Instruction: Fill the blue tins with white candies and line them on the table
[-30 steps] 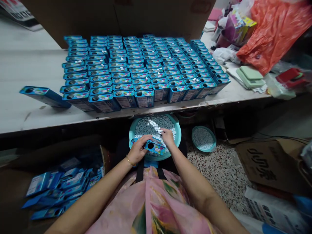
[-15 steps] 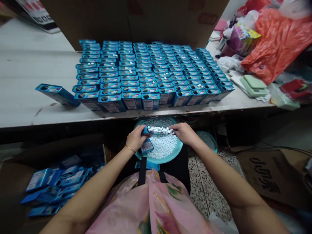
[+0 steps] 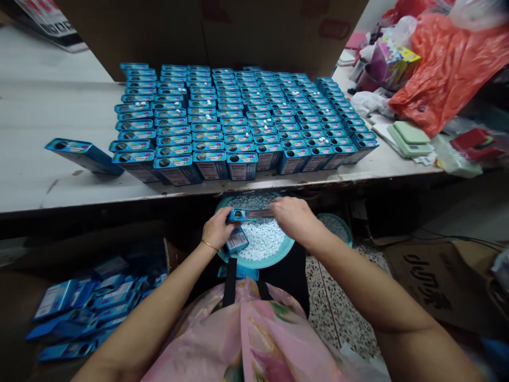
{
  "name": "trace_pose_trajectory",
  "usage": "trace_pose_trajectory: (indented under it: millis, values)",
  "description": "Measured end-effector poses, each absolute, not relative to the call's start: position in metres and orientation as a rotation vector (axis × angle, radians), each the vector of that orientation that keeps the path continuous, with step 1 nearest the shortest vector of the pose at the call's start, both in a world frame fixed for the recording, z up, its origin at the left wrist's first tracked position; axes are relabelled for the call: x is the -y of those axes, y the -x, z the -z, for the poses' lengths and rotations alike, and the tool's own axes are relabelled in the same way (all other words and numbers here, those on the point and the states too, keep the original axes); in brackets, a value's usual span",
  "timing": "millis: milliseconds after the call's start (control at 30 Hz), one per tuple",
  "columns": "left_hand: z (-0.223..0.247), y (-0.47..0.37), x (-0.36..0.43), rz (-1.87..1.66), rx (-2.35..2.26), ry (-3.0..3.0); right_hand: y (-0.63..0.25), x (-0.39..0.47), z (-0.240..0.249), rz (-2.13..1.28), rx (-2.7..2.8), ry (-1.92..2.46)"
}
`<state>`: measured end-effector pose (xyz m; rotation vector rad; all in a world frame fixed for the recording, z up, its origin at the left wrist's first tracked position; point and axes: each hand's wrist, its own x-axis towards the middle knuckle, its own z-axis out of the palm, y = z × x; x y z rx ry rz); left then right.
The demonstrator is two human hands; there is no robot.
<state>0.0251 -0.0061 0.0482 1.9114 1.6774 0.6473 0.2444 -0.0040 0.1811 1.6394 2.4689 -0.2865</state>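
Observation:
My left hand [image 3: 218, 227] is closed around a small blue candy box [image 3: 237, 215], tipped so its end with a dark round hole shows. From that box a narrow scoop [image 3: 260, 214] stretches across to my right hand [image 3: 294, 217], whose fingers are closed on its other end. The scoop looks greyish and is blurred. Below both hands a turquoise basin [image 3: 283, 255] holds a mass of small white candies [image 3: 260, 241]. Another blue box [image 3: 237, 240] lies at the basin's left side, just under my left hand.
Rows of upright blue boxes [image 3: 214, 135] cover the white table [image 3: 27, 175], with one leaning box [image 3: 85, 155] at left. More boxes [image 3: 107, 297] fill a carton at lower left. A second basin [image 3: 338, 228], a red bag [image 3: 453, 69] and a pale green scale [image 3: 411, 135] are at right.
The white candies that lay heaped along the scoop are gone from it. My right hand has turned, with its back more toward me. The view has shifted slightly.

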Motion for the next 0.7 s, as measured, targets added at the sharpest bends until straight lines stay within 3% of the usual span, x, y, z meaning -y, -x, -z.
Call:
trace_pose_trajectory:
  millis: [167,367,600,700]
  values:
    - [-0.039,0.013,-0.005,-0.816,-1.736,-1.620,-0.286,0.001,-0.091,0.527,-2.152,-2.044]
    - [-0.022,0.016,-0.006,-1.061,-1.495,-1.208,-0.227,0.008,0.013,0.766,-2.109,-2.226]
    - [-0.023,0.016,0.001,-1.092,-1.574,-1.135,-0.201,-0.005,0.043,1.426,-2.148,-2.387]
    - [-0.029,0.022,0.000,-1.094,-1.583,-1.206,-0.220,-0.005,0.040,1.508,-2.194,-2.347]
